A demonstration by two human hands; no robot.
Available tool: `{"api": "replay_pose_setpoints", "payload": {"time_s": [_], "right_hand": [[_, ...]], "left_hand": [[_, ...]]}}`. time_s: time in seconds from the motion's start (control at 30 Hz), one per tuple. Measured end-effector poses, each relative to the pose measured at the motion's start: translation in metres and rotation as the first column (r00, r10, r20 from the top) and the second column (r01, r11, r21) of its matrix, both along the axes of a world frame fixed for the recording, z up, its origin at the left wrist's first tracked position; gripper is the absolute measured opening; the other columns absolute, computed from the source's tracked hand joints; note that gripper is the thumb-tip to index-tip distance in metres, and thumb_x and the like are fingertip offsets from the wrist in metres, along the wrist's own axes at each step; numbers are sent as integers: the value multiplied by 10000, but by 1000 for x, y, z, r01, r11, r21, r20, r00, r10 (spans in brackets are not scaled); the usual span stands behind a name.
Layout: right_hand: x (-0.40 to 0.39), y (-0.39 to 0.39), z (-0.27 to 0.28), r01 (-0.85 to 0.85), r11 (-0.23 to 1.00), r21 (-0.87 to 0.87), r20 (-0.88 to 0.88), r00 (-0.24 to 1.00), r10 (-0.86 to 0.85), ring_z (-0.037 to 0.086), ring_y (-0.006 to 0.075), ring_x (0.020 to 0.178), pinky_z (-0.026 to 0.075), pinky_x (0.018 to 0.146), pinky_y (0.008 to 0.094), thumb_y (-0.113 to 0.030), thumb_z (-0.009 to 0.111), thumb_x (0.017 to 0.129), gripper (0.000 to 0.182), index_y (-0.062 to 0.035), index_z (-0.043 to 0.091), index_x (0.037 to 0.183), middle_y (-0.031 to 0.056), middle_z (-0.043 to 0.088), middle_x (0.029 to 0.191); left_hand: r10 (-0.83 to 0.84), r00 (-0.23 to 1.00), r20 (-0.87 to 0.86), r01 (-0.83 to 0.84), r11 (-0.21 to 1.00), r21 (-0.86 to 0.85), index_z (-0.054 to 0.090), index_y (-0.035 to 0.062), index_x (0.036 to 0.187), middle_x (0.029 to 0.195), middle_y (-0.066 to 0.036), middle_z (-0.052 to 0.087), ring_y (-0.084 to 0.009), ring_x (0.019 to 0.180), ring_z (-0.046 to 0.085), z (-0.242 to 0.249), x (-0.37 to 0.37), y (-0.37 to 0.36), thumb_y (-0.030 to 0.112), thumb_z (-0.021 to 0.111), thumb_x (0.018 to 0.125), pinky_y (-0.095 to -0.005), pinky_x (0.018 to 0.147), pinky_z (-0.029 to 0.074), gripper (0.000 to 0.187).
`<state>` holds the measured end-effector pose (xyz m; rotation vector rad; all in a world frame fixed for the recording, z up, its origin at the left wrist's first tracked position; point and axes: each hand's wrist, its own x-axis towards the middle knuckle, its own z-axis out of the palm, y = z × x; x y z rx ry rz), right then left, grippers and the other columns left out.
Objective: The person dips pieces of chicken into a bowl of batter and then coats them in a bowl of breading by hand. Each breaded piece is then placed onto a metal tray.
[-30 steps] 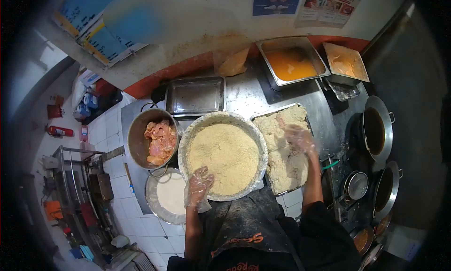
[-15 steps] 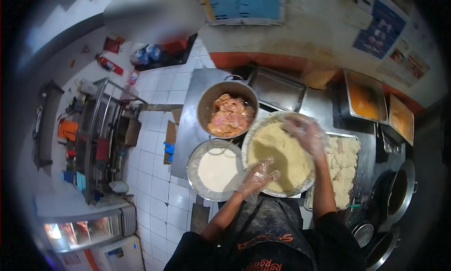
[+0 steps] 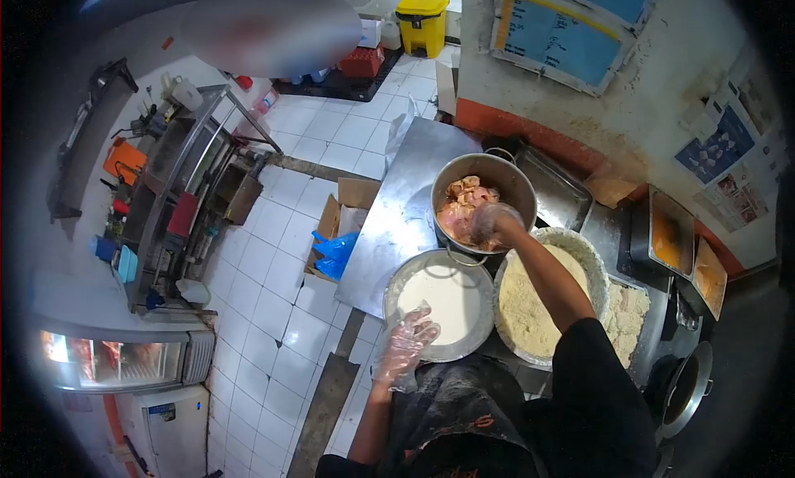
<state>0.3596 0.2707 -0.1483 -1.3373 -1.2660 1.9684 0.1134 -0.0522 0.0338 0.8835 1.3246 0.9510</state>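
R hand [image 3: 495, 223], clear-gloved, inside round grey metal pot [image 3: 511, 182], at pinkish-orange raw meat pcs [image 3: 462, 205]; fingers hidden, can't tell grip. L hand [image 3: 409, 335], likewise gloved, half-open, empty, over rim of round silvery metal bowl [image 3: 481, 306] w/ white liquid [image 3: 445, 304], beside pot.

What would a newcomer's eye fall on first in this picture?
Probably the bright yellow bin, at the top centre. Next, the pot of meat right of centre, with the right grip at it. Then the bowl of white liquid, below and left of the pot.
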Motion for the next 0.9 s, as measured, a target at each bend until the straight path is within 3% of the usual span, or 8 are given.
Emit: {"api": "replay_pose_setpoints", "payload": {"time_s": [0.07, 0.2, 0.33, 0.5, 0.57, 0.63, 0.83, 0.9], "right_hand": [[3, -7, 67, -553, 757, 349, 749, 649, 129, 602, 203, 659, 494, 613, 369, -304, 675, 735, 263, -53, 671, 813, 112, 667, 765], [1, -15, 149, -749, 628, 211, 942, 328, 75, 594, 207, 639, 488, 608, 383, -335, 670, 751, 313, -23, 656, 750, 110, 665, 740], [15, -23, 166, -190, 871, 453, 644, 746, -172, 541, 135, 579, 452, 556, 339, -348, 655, 748, 310, -40, 646, 705, 53, 609, 615], [-8, -78, 291, -198, 761, 618, 551, 799, -239, 579, 165, 711, 472, 670, 317, -299, 701, 749, 289, -26, 624, 803, 60, 629, 759], [-11, -92, 294, -52, 818, 573, 228, 969, -98, 573, 137, 741, 470, 695, 304, -297, 700, 767, 272, -41, 625, 821, 42, 632, 817], [-21, -110, 291, 8, 848, 530, 50, 998, -41, 566, 120, 730, 469, 686, 292, -279, 711, 762, 234, -64, 620, 786, 28, 624, 796], [-50, -181, 241, -17, 937, 349, 323, 941, -103, 533, 76, 733, 451, 608, 275, -313, 765, 741, 294, -80, 594, 797, 6, 594, 822], [-57, -203, 205, 210, 898, 387, 50, 968, -247, 537, 73, 719, 455, 592, 232, -119, 787, 728, 279, -78, 540, 853, -29, 589, 820]], "left_hand": [[4, 1000, 9, -4, 1000, -5, 489, 20, 1232, 1218, -97, 542, -198, 1058, 554, 0, -18, 4, 131, 693, 825, -309, 911, 464, 469], [-71, 996, 45, 73, 996, -44, 483, 24, 1233, 1219, -89, 530, -178, 1069, 529, -8, -46, 17, 123, 694, 823, -301, 913, 464, 472], [-65, 892, 447, 67, 998, 12, 439, 29, 1272, 1293, -116, 456, -221, 1093, 508, -36, -60, 39, 90, 704, 794, -352, 976, 447, 550], [-270, 799, 537, 245, 962, 119, 411, 26, 1291, 1358, -136, 388, -283, 1136, 488, -49, -51, 94, 88, 686, 785, -424, 1011, 429, 579], [-353, 747, 564, 288, 936, 205, 408, 22, 1295, 1371, -141, 378, -295, 1150, 483, -40, -35, 118, 93, 672, 794, -436, 1010, 428, 571], [-96, 455, 885, 223, 975, -9, 396, 9, 1310, 1356, -146, 414, -270, 1134, 509, -1, -14, 134, 111, 668, 813, -417, 953, 474, 576], [-178, 751, 636, 139, 984, 112, 439, -34, 1249, 1083, -109, 608, -171, 913, 618, 26, -4, 135, 79, 692, 808, -293, 750, 543, 521], [-130, 811, 571, 88, 991, 101, 492, -46, 1190, 990, -95, 632, -129, 850, 616, 19, -7, 127, 57, 697, 796, -256, 727, 526, 456]]}}
